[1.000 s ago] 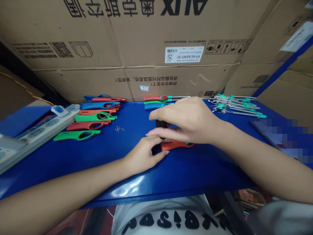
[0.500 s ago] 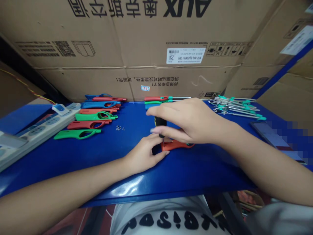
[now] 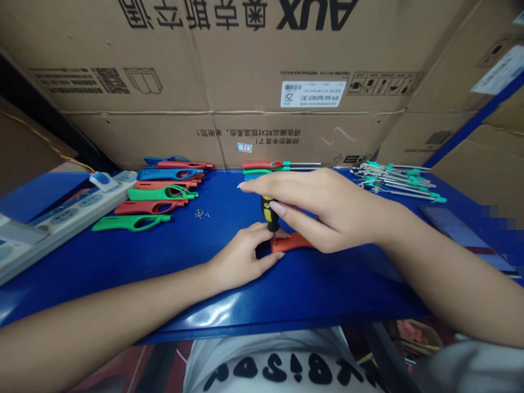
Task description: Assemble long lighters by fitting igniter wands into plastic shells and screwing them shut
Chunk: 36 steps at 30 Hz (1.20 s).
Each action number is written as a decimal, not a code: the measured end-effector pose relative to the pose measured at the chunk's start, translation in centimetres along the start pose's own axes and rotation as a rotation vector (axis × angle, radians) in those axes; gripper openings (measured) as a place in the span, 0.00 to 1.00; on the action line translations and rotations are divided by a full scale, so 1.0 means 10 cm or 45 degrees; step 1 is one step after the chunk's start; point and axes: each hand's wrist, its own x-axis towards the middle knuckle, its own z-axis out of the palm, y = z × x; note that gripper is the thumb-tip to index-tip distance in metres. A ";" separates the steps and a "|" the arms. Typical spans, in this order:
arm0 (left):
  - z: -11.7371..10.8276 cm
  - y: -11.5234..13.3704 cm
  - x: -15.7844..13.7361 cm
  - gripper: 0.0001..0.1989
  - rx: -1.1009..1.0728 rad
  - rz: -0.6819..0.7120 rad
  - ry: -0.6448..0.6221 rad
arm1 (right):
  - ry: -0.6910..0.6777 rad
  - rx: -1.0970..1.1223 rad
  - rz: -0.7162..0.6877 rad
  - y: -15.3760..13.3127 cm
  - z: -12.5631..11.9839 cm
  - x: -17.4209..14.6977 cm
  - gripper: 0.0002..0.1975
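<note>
Holding a screwdriver (image 3: 269,210) upright in the right hand (image 3: 327,210), fingers wrapped | tip sitting on the red handle (image 3: 291,242) below | left hand (image 3: 241,259) pinching its near end on the tabletop (image 3: 143,256)

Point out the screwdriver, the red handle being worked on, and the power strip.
screwdriver (image 3: 269,210), head view, on its black-and-yellow grip below the right hand.
red handle (image 3: 291,243), head view, on its visible red body near the tip.
power strip (image 3: 73,210), head view, on its socket face.
</note>
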 end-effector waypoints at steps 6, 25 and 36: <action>0.01 -0.02 -0.01 0.10 0.003 -0.018 0.010 | -0.049 0.172 -0.043 0.00 -0.04 0.02 0.14; -0.01 0.00 0.00 0.12 0.025 -0.045 -0.025 | -0.068 -0.255 0.349 -0.09 -0.01 0.04 0.23; -0.03 0.03 -0.01 0.12 0.092 0.023 -0.045 | -0.090 -0.029 0.186 -0.05 0.01 0.01 0.19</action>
